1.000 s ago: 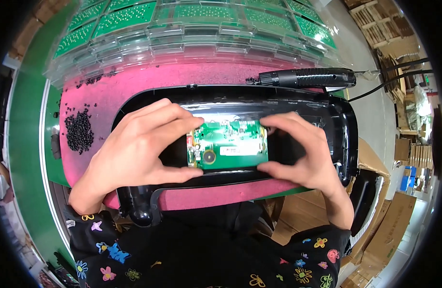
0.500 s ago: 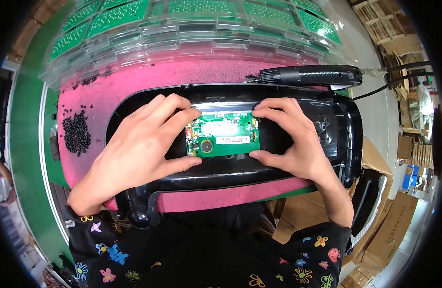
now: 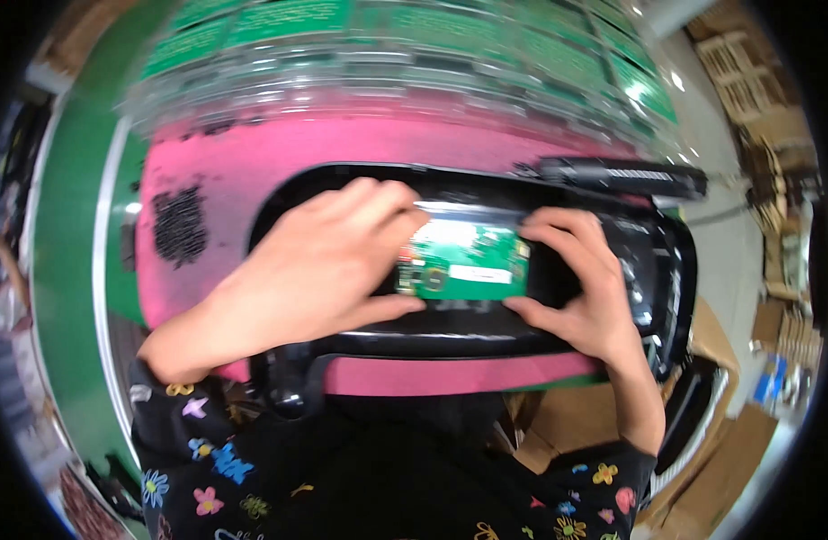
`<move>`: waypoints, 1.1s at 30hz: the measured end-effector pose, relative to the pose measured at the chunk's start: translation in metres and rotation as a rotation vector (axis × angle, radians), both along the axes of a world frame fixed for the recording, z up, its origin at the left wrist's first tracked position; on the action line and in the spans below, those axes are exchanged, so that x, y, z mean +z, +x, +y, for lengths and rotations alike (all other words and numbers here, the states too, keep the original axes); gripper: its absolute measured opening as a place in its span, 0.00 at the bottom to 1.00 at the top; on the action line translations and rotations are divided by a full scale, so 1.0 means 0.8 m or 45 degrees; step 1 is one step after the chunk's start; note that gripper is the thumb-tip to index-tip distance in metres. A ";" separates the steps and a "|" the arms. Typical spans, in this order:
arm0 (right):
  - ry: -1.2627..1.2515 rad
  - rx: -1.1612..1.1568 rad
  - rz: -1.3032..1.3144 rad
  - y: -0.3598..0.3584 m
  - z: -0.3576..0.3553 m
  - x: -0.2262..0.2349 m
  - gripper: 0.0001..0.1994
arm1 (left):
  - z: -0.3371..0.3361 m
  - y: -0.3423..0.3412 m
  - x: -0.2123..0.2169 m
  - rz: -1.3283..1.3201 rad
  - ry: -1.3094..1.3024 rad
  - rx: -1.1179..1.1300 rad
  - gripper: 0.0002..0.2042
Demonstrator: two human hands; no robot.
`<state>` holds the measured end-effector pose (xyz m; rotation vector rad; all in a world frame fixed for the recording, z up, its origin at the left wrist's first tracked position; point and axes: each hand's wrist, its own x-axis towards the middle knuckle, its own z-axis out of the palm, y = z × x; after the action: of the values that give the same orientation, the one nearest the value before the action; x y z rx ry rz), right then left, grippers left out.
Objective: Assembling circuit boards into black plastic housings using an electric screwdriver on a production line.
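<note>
- Green rectangular circuit board: I find it between the two hands, over the interior of the long black glossy plastic housing. It lies nearly level, with its long sides running left to right. I cannot tell whether its underside touches the housing.
- Board face: I note a white label toward the near right part, a dark round component at the near left, and a bright glare across the far half. Motion blur hides finer detail.
- Bare left hand: fingers grasping the board at its left end, thumb at the near corner and fingertips at the far corner.
- Bare right hand: fingers grasping the board at its right end, thumb at the near corner and fingertips at the far corner.
- Housing: I record it open side up, resting on the flat pink surface, its rounded near-left arm extending toward the wearer.
- Heap of tiny black pieces: on the surface, left of the housing, too blurred to identify.
- Black cylindrical handheld tool: lying just beyond the housing's far right edge.
- Clear plastic trays: I see them along the far side, with green circuit panels in them.
</note>
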<state>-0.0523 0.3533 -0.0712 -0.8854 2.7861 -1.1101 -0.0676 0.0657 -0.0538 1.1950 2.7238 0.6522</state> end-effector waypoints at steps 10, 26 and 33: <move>-0.585 -0.356 -0.435 0.011 0.009 0.035 0.41 | -0.041 0.002 0.016 0.183 0.418 0.210 0.22; -0.058 -0.996 0.187 -0.074 0.120 0.026 0.17 | -0.157 -0.045 0.012 -0.091 -0.388 1.028 0.12; -0.452 -1.013 0.712 -0.099 0.072 0.012 0.41 | -0.171 -0.048 -0.003 0.022 -0.214 0.918 0.05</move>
<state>-0.1313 0.4108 -0.0614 -0.0145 3.6184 -1.6984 -0.1064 -0.0710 -0.0564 0.1525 3.1185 0.4405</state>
